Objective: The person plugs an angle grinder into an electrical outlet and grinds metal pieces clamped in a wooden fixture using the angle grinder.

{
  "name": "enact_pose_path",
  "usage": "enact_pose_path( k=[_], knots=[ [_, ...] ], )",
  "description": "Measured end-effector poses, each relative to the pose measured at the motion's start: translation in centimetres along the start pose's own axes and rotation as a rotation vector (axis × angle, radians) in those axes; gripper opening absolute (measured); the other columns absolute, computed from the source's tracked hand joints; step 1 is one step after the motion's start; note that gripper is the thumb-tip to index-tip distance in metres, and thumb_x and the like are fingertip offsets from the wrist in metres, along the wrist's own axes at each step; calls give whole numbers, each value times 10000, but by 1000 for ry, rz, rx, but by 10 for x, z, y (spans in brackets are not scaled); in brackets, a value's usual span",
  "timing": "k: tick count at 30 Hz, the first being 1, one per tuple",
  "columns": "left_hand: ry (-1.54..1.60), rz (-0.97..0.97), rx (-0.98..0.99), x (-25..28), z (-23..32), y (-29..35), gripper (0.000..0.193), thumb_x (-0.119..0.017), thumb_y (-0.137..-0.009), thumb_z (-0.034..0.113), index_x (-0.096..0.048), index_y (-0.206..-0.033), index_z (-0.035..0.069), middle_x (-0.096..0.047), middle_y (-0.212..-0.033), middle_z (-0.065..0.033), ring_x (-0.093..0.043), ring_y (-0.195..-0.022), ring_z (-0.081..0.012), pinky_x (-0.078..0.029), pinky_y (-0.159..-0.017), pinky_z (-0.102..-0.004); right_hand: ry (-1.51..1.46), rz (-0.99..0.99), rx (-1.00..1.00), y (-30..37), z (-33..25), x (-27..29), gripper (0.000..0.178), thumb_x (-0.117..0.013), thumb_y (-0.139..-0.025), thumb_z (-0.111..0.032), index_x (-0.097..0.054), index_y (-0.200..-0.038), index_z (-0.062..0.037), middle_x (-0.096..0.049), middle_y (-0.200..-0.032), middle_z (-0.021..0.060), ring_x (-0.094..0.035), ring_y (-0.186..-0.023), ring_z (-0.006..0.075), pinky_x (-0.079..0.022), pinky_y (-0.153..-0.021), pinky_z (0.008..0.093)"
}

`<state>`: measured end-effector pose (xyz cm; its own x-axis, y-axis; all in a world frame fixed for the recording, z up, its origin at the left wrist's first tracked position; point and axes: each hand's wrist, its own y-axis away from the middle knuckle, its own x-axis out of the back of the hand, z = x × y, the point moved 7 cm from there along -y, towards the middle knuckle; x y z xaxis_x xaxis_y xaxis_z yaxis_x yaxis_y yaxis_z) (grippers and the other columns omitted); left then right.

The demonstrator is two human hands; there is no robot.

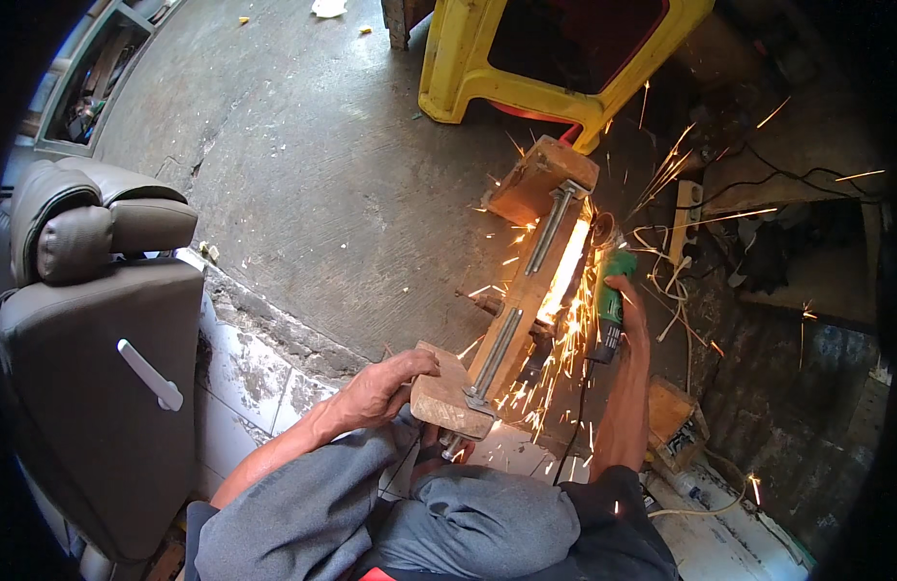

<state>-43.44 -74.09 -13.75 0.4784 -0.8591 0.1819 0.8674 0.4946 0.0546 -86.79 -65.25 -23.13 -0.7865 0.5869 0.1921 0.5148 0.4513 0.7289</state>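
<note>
A wooden piece with a thick block at each end stands between my knees and a yellow plastic stool. My left hand [379,390] is closed over the edge of its near block [450,395]. Metal rods [498,351] run along the beam from either block. My right hand [630,302] wraps round a green angle grinder [608,308]. The grinder's disc [604,230] is beside the beam's right side near the far block [542,182]. Bright sparks [567,276] stream along that side and hide the exact contact.
The yellow stool [455,73] stands beyond the far block. At the left is a grey car seat [105,339] beside a broken tiled edge [253,373]. A power strip [684,218] and tangled cables lie at the right. A dark cord hangs from the grinder toward my legs.
</note>
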Motion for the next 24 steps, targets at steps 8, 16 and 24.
enact_pose_path(
  k=[8, 16, 24],
  knots=[
    [35, 2, 15, -1, 2, -3, 488, -573, -860, -144, -585, -1305, 56, -621, -1322, -193, -598, -1280, -391, -517, -1050, -430, 79, 173, 93, -20, -2, 25, 431, -727, -842, -453, -726, -1073, -89, -695, -886, 39, -668, -781, 174, -526, -729, 350],
    [-1, -2, 2, 0, 2, -2, 399, -671, -894, -68, -581, -1262, 55, -636, -1293, -193, -609, -1277, -371, -501, -1063, -439, -34, 14, 38, 10, -15, -2, 462, -745, -803, -419, -671, -1067, -47, -683, -820, 71, -682, -659, 178, -545, -580, 340],
    [-9, 11, 3, 2, 3, -1, 379, -692, -913, -30, -579, -1264, 59, -643, -1281, -193, -622, -1255, -377, -505, -1056, -441, -13, -3, 18, 8, -5, -6, 466, -745, -802, -420, -659, -1074, -52, -681, -815, 69, -680, -667, 170, -548, -587, 339]
  ],
)
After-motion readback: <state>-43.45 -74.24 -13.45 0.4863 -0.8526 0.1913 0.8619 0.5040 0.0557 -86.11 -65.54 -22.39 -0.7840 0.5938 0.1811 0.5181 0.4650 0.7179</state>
